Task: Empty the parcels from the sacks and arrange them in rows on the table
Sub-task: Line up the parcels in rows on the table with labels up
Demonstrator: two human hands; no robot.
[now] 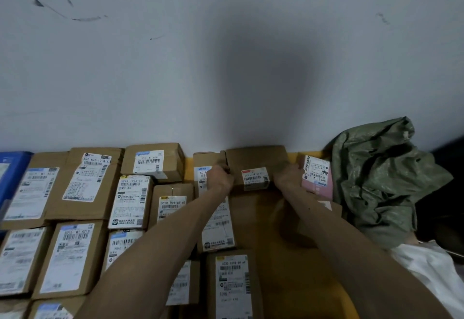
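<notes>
A brown cardboard parcel [254,168] sits at the far edge of the yellow table [334,301], against the white wall [226,54], its red-topped label facing up with print too blurred to read. The left hand [219,178] grips its left end, fingers curled over the top edge; the right hand [288,176] clasps its right end. Both bare forearms reach straight out from the near edge. Just right of the right hand lies a pink parcel [316,180], its label reading "501E". To the left, labelled boxes fill the table in rows: one [96,180] reads "502 602-12 B15", another [131,200] "502D T098-69 69". A crumpled green sack [381,180] lies heaped at the far right corner, with white fabric [431,268] below it.
</notes>
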